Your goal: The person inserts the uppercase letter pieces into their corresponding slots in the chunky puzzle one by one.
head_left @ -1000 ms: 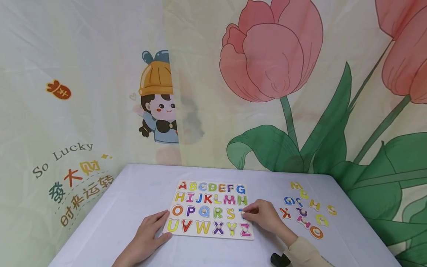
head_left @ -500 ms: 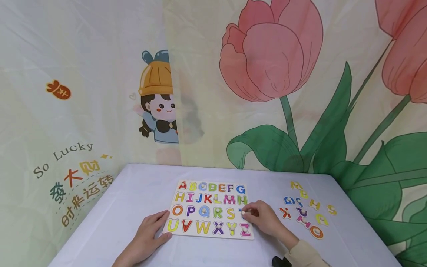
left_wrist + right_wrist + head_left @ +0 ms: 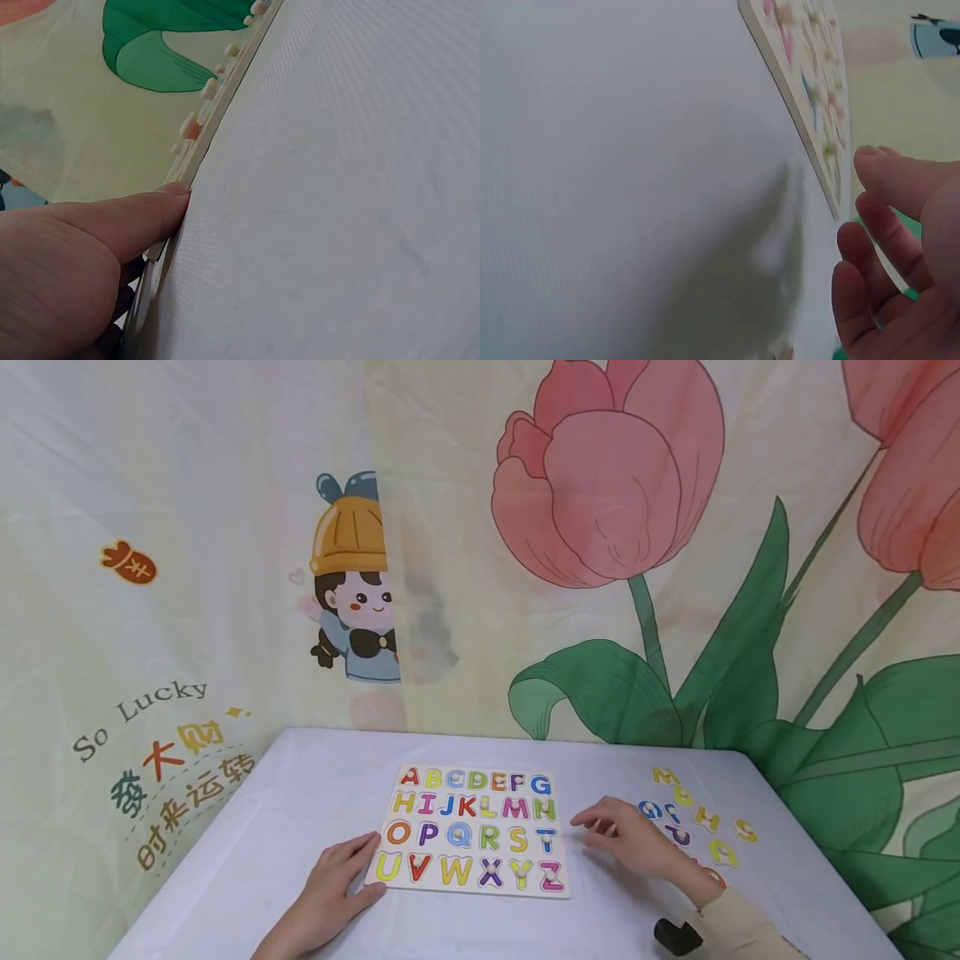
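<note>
A wooden alphabet puzzle board [image 3: 468, 892] lies on the white table in the head view. Many of its letters carry small knobs, including the blue T [image 3: 547, 841] near the right edge. My left hand [image 3: 326, 889] rests at the board's near left corner, thumb on the near edge and fingers along the left edge. In the left wrist view the left thumb [image 3: 142, 214] presses against the board's rim. Just right of the board, my right hand [image 3: 630, 839] hovers with loosely bent fingers and nothing in them. The right wrist view shows this hand apart from the board.
Several loose letter pieces lie on the table's right side, among them a yellow M [image 3: 665, 776], a yellow S [image 3: 746, 831] and a purple P [image 3: 678, 835]. My right hand and forearm hide some. A printed curtain [image 3: 465, 610] stands behind the white table [image 3: 330, 777].
My right hand has let go of the blue T, which sits in the board, and has moved right towards the loose letters. My left hand has stayed in place.
</note>
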Motion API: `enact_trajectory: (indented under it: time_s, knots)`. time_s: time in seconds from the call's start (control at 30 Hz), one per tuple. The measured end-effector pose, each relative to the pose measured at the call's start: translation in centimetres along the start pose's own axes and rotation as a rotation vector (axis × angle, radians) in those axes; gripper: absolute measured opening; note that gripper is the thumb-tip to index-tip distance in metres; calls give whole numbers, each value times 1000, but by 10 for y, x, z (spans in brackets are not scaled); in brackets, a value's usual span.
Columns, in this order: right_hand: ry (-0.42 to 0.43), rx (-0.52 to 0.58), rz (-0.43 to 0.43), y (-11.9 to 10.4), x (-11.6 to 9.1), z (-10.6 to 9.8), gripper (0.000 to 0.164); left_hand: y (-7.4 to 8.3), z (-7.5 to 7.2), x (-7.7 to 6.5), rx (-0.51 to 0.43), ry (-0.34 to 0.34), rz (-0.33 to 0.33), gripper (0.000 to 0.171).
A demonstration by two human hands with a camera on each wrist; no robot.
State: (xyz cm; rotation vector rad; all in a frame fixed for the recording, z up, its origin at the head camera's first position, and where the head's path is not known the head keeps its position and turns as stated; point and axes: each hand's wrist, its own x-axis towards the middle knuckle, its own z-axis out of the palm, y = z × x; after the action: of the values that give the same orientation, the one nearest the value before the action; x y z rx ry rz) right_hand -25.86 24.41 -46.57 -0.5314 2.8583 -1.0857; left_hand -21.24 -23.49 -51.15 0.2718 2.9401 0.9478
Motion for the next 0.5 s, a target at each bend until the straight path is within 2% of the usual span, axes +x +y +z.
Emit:
enact_trajectory:
  time_s: [0.17,0.3,0.5]
  knots:
    - [-2,-36,-46,17,-7,-31,20,-1,0,1,-2,-4,-8,81]
    - [-44,-38,-43,35,-14,-51,20,0,0,1,1,-4,-13,81]
    - [-97,-78,-28,55,-22,-69,20,0,1,2,3,0,-11,81]
